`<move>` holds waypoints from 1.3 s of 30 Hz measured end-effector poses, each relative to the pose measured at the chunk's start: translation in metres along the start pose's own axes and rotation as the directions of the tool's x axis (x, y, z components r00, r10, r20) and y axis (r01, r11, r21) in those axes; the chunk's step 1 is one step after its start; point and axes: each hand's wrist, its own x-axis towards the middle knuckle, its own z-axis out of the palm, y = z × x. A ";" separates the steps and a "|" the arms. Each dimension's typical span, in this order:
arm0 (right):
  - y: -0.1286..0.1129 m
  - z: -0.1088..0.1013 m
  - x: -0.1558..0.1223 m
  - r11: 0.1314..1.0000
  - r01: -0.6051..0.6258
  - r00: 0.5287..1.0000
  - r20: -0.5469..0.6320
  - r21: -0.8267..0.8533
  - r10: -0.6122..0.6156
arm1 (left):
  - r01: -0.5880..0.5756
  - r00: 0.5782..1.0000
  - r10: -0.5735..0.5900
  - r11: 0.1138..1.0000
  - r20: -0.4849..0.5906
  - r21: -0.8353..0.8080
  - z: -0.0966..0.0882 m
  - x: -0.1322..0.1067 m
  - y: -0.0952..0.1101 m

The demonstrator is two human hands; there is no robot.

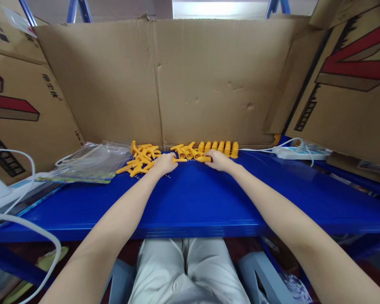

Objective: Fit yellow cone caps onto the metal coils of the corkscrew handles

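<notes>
On the blue table (193, 198) lies a heap of small orange plastic parts (142, 158) at the far middle, next to a row of several upright orange caps (220, 147). My left hand (164, 164) is closed, its fingers pinching an orange ribbed rod (177, 160). My right hand (218, 160) is closed on an orange cap piece (204, 159) lying on its side, facing the rod's end. The two pieces lie close together between my hands, just above the table surface.
Brown cardboard walls (209, 80) enclose the table at the back and sides. A clear plastic bag (88, 162) lies at the left. A white power strip (299, 152) with cables sits at the right. White cables (22, 219) loop at the left edge.
</notes>
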 end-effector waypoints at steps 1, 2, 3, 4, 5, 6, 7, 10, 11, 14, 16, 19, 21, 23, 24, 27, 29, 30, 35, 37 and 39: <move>-0.001 0.000 0.000 1.000 0.014 1.000 -0.005 0.017 -0.013 | -0.012 1.000 0.012 1.000 -0.002 0.001 0.000 0.000 0.000; -0.002 0.001 0.000 0.999 0.030 1.000 -0.008 0.039 -0.030 | -0.028 1.000 0.028 1.000 -0.004 0.003 -0.001 -0.001 0.001; -0.004 0.001 0.001 0.997 0.047 0.999 -0.012 0.062 -0.047 | -0.043 0.999 0.043 0.999 -0.006 0.003 -0.001 -0.001 0.001; -0.005 0.002 0.001 0.995 0.063 0.998 -0.017 0.083 -0.061 | -0.056 0.998 0.056 0.998 -0.009 0.002 -0.001 -0.001 0.002; -0.007 0.004 0.002 0.992 0.077 0.997 -0.023 0.099 -0.075 | -0.070 0.997 0.070 0.998 -0.010 0.000 -0.001 -0.002 0.002; -0.008 0.005 0.002 0.990 0.091 0.996 -0.029 0.110 -0.089 | -0.082 0.997 0.082 0.997 -0.012 -0.003 -0.001 -0.002 0.003; -0.009 0.007 0.003 0.987 0.107 0.994 -0.036 0.117 -0.104 | -0.092 0.996 0.092 0.996 -0.013 -0.006 0.000 -0.002 0.003; -0.011 0.010 0.003 0.981 0.145 0.989 -0.054 0.130 -0.139 | -0.126 0.992 0.126 0.992 -0.014 -0.018 0.000 -0.002 0.004; -0.011 0.011 0.003 0.979 0.150 0.988 -0.059 0.135 -0.143 | -0.131 0.991 0.131 0.991 -0.014 -0.022 0.000 -0.002 0.004; -0.012 0.012 0.002 0.975 0.161 0.986 -0.072 0.150 -0.152 | -0.131 0.991 0.131 0.991 -0.011 -0.032 0.000 -0.003 0.004; -0.012 0.013 0.002 0.970 0.174 0.983 -0.082 0.168 -0.162 | -0.139 0.990 0.139 0.990 -0.006 -0.036 0.000 -0.003 0.004; -0.012 0.015 0.002 0.962 0.183 0.982 -0.081 0.204 -0.170 | -0.173 0.985 0.173 0.984 0.003 -0.041 -0.001 -0.003 0.003; -0.013 0.015 0.003 0.958 0.176 0.984 -0.068 0.226 -0.165 | -0.193 0.981 0.193 0.980 0.001 -0.049 -0.001 -0.002 0.002; -0.014 0.015 0.003 0.956 0.167 0.986 -0.061 0.243 -0.156 | -0.204 0.979 0.204 0.977 -0.007 -0.058 0.000 -0.002 0.001; -0.014 0.015 0.003 0.954 0.163 0.986 -0.063 0.252 -0.152 | -0.203 0.979 0.202 0.977 -0.011 -0.060 0.000 -0.002 0.000; -0.017 0.013 0.003 0.947 0.152 0.988 -0.072 0.282 -0.138 | -0.186 0.982 0.186 0.981 -0.019 -0.056 0.000 -0.001 -0.001; -0.019 0.012 0.003 0.942 0.140 0.990 -0.067 0.305 -0.126 | -0.177 0.984 0.176 0.983 -0.019 -0.052 0.000 -0.001 -0.001; -0.019 0.012 0.003 0.939 0.131 0.991 -0.061 0.319 -0.118 | -0.175 0.985 0.174 0.983 -0.019 -0.050 0.000 0.000 -0.001; -0.019 0.015 0.003 0.892 0.051 0.999 -0.025 0.449 -0.045 | -0.156 0.988 0.156 0.987 -0.022 -0.038 -0.001 0.002 -0.002; -0.016 0.017 0.003 0.843 0.011 1.000 -0.004 0.538 -0.011 | -0.142 0.990 0.142 0.989 -0.019 -0.035 0.000 0.002 -0.002; -0.013 0.019 0.004 0.780 -0.029 1.000 0.028 0.625 0.015 | -0.125 0.992 0.125 0.992 -0.018 -0.028 0.000 0.003 -0.003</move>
